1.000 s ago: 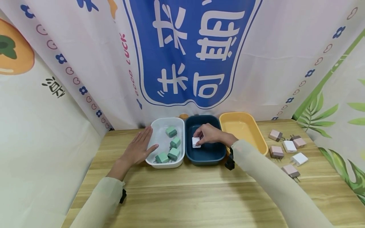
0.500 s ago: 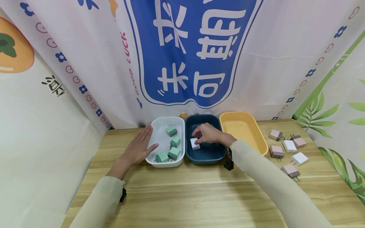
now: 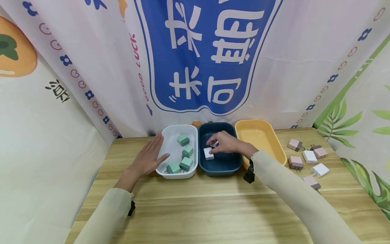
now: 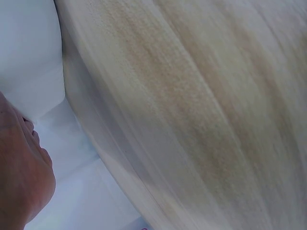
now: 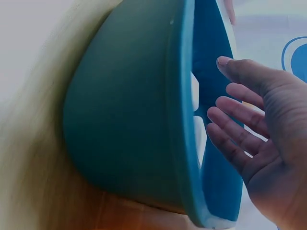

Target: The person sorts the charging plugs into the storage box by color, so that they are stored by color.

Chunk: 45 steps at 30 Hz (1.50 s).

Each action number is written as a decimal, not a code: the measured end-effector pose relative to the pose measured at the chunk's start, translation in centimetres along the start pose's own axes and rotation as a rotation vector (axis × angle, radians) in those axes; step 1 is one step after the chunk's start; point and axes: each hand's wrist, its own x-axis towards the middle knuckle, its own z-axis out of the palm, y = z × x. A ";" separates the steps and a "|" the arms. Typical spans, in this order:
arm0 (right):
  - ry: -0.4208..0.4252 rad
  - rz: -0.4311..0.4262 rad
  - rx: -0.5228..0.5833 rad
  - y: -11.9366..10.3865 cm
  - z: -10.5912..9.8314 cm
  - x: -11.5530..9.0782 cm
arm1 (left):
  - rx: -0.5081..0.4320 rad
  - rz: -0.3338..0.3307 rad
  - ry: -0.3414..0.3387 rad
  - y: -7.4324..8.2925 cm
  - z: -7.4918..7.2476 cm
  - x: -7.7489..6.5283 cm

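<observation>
My right hand (image 3: pixel 226 142) hovers in the dark blue bin (image 3: pixel 220 173), thumb and fingers apart. One white charger (image 3: pixel 208 153) lies right at its thumb tip; a second white charger (image 3: pixel 214 144) shows partly behind the fingers. In the right wrist view, nothing sits between the relaxed fingers (image 5: pixel 240 115), and two white shapes lie beyond the bin's rim. My left hand (image 3: pixel 144 159) rests with straight fingers along the left rim of the white bin (image 3: pixel 167 142). Several green chargers (image 3: pixel 173 167) lie inside that bin.
To the right of the blue bin stands a yellow bin (image 3: pixel 259 135). Several pink-and-brown chargers (image 3: pixel 295 162) and two white chargers (image 3: pixel 309 156) lie on the wooden table (image 3: pixel 198 210) at the right. A printed curtain (image 3: pixel 280 84) hangs close behind the bins.
My right hand has let go of a white charger in the blue bin and shifted slightly right, uncovering a second one behind its fingers. My left hand has stayed put.
</observation>
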 end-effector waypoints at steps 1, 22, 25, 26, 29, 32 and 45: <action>0.000 -0.005 0.010 0.0 -0.1 -0.2 | 0.000 0.002 0.002 0.0 -0.1 0.0; -0.026 -0.068 0.039 -0.2 -2.1 -3.7 | -0.013 -0.006 0.009 0.0 -0.1 -0.2; -0.019 -0.074 0.032 -0.2 -2.5 -4.3 | -0.018 -0.003 0.010 0.1 -0.2 -0.3; -0.016 -0.076 0.028 -0.1 -2.6 -4.5 | -0.019 -0.001 0.011 0.1 -0.2 -0.3; -0.002 -0.082 0.009 -0.3 -3.0 -5.2 | -0.019 0.001 0.013 0.2 -0.2 -0.3; 0.012 -0.084 0.006 -0.6 -3.5 -6.0 | -0.017 -0.003 0.006 0.1 -0.2 -0.2; 0.047 -0.072 -0.026 -0.5 -5.0 -8.8 | -0.008 -0.005 0.003 0.2 -0.2 -0.2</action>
